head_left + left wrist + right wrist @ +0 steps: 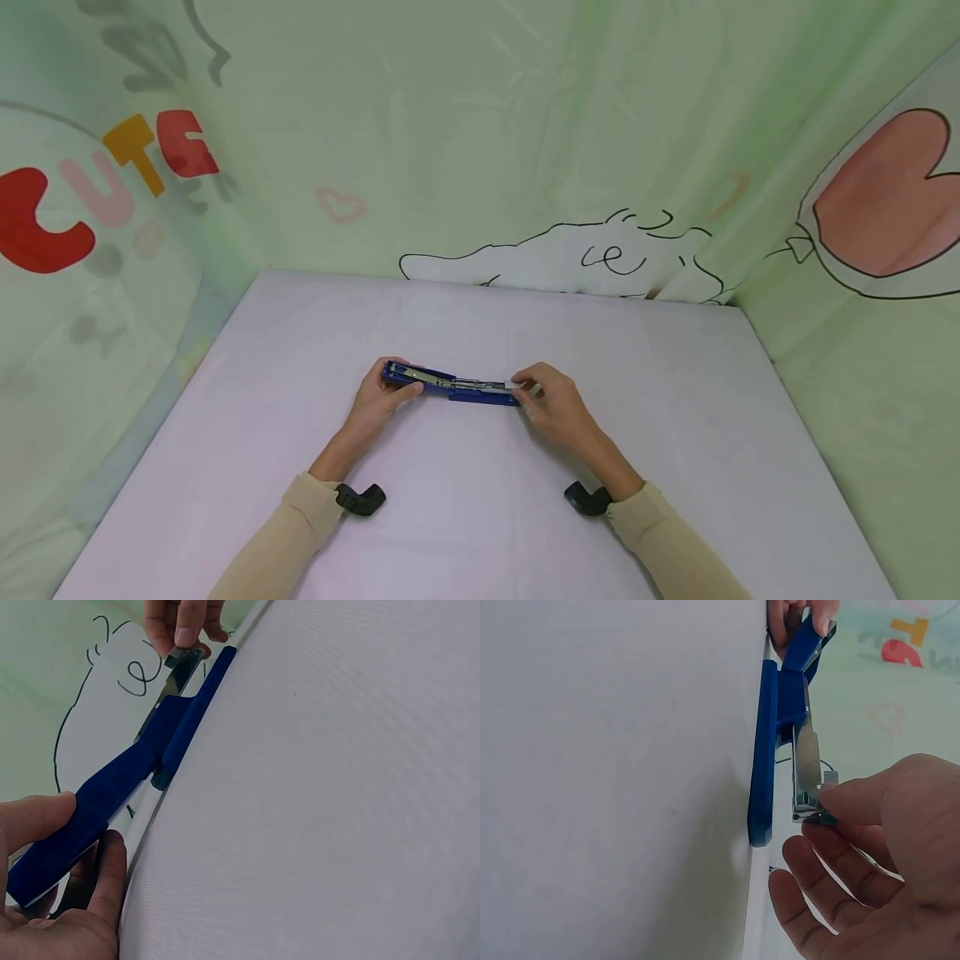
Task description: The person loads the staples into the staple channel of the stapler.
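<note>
Head view: a blue stapler (483,399), folded out nearly straight, spans the space between two hands at the middle of a pale table (450,517). The left hand (378,400) grips the top arm, its thumb on the near side; the right hand (557,406) is at the opposite end, thumb and forefinger closed on a small grey piece (512,385) at the tip of the metal magazine (476,384). Beige sleeves (678,546) and black wrist devices (362,500) show on both arms. Behind the table hangs a green printed curtain (465,150) with coloured letters at the left.

Left wrist view: the left thumb presses one face of the blue top arm while the fingers curl under the other. The base lies alongside the magazine — spread apart from the top arm — and the right fingertips meet the magazine's far end.

Right wrist view: the grey piece, ribbed and probably a strip of staples, projects past the pinching thumb; the remaining fingers are loosely bent below. The left fingers hold the top arm at the upper edge.
</note>
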Demonstrator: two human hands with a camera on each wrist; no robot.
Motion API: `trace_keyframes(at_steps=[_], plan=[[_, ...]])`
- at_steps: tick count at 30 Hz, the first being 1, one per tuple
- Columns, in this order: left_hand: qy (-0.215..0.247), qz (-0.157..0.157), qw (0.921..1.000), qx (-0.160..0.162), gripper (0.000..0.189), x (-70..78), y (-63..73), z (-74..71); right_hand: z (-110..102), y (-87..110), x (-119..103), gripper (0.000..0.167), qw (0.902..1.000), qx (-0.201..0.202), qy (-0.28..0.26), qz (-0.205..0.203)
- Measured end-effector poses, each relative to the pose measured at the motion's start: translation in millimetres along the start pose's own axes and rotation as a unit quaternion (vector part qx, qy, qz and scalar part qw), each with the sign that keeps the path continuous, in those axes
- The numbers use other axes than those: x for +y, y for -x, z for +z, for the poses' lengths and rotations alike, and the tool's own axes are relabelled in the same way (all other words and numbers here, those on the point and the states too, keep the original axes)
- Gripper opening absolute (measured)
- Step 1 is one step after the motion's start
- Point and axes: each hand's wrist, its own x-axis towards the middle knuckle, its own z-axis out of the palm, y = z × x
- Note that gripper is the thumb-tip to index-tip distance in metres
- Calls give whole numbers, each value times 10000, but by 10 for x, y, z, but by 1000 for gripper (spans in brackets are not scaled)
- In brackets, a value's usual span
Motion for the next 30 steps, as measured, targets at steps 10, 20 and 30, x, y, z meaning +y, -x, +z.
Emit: trace_keyframes(at_steps=[10, 20, 30], plan=[[-16, 35, 10000, 18, 49, 11, 8, -2, 12, -10, 5, 17, 10000, 26, 24, -44], [-53, -18, 10000, 50, 49, 2, 3, 4, 10, -19, 6, 16, 10000, -15, -65, -57], [-112, -53, 9999, 38, 51, -16, -8, -7, 14, -15, 32, 16, 9999, -55, -142, -31]])
